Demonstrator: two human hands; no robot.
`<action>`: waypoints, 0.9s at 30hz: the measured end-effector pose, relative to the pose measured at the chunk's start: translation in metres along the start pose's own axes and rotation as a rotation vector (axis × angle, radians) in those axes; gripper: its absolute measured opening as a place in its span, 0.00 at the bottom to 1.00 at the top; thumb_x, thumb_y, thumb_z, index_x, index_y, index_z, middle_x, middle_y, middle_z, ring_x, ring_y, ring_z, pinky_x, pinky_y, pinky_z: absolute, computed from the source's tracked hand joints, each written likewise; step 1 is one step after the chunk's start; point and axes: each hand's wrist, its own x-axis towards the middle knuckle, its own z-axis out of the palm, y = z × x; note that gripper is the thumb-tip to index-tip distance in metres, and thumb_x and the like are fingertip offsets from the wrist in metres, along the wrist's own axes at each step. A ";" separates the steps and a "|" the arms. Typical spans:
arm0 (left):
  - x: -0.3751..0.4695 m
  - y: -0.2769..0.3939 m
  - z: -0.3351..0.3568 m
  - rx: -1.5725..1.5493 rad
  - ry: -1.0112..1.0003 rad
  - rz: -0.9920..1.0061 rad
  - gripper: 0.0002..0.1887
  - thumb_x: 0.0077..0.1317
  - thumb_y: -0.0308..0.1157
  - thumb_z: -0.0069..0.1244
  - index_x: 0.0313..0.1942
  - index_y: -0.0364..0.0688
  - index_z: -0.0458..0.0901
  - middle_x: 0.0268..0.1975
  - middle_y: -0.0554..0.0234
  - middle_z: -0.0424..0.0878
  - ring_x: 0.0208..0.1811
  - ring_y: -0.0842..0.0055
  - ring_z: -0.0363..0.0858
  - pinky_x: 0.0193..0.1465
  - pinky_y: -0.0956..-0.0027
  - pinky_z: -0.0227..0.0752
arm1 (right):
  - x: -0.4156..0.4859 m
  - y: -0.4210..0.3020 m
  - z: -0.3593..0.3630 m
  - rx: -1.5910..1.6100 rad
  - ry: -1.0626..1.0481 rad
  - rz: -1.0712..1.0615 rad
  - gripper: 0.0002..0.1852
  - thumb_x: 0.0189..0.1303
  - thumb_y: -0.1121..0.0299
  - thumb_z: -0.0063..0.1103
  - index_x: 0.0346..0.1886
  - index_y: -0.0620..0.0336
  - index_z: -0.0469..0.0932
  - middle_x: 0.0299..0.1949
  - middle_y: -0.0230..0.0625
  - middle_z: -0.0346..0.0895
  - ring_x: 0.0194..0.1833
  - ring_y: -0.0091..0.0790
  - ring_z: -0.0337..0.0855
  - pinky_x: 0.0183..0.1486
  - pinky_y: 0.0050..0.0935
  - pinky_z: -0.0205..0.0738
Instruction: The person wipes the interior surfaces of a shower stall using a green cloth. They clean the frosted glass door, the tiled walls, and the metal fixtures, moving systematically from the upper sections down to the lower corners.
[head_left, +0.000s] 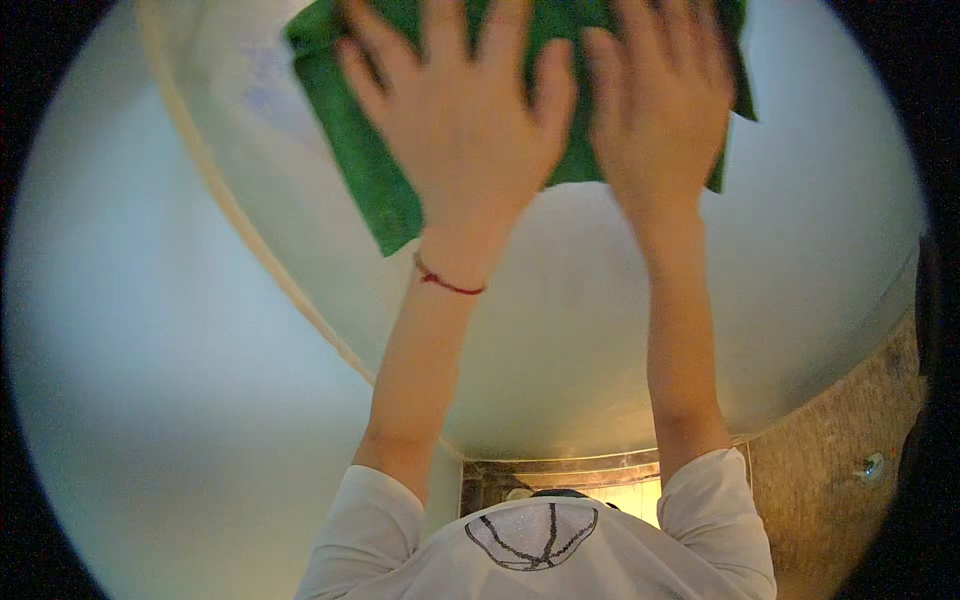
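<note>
A green cloth (360, 165) lies spread on a pale, smooth surface (559, 330) in the upper part of the view. My left hand (472, 127) rests palm down on it, fingers spread and thumb apart; a thin red cord bracelet (450, 286) circles that wrist. Beside it, on the right half of the cloth, my right hand (652, 112) is also flat, its fingers closer together. Both hands are slightly blurred, and their fingertips run to the top edge of the picture. Neither hand pinches the cloth visibly. Much of the cloth is hidden under them.
A beige seam (247, 229) curves down the left, with another pale blue-green surface (135, 300) beyond it. At the lower right is a brown, textured floor (817, 450) with a small shiny object (871, 466) on it. Warm light shows below, past my white shirt (637, 562).
</note>
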 end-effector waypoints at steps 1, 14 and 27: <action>0.002 0.012 -0.002 -0.041 -0.030 0.038 0.25 0.68 0.48 0.40 0.63 0.50 0.73 0.71 0.51 0.60 0.72 0.39 0.48 0.68 0.34 0.41 | -0.004 0.016 0.003 -0.145 0.064 0.026 0.22 0.66 0.64 0.48 0.61 0.61 0.72 0.69 0.46 0.62 0.69 0.50 0.61 0.70 0.52 0.49; -0.187 0.075 0.005 -0.321 -0.321 0.128 0.14 0.61 0.47 0.49 0.44 0.58 0.83 0.69 0.66 0.66 0.62 0.58 0.67 0.56 0.45 0.57 | -0.224 0.041 -0.063 0.098 -0.300 0.140 0.23 0.67 0.58 0.42 0.58 0.64 0.70 0.70 0.55 0.56 0.67 0.66 0.55 0.67 0.64 0.42; -0.097 -0.012 -0.008 -0.087 -0.109 -0.020 0.19 0.59 0.55 0.48 0.48 0.61 0.81 0.71 0.51 0.59 0.68 0.33 0.49 0.58 0.27 0.42 | -0.098 -0.023 -0.032 0.120 -0.246 -0.047 0.22 0.64 0.61 0.47 0.61 0.53 0.72 0.72 0.50 0.53 0.69 0.65 0.52 0.67 0.65 0.42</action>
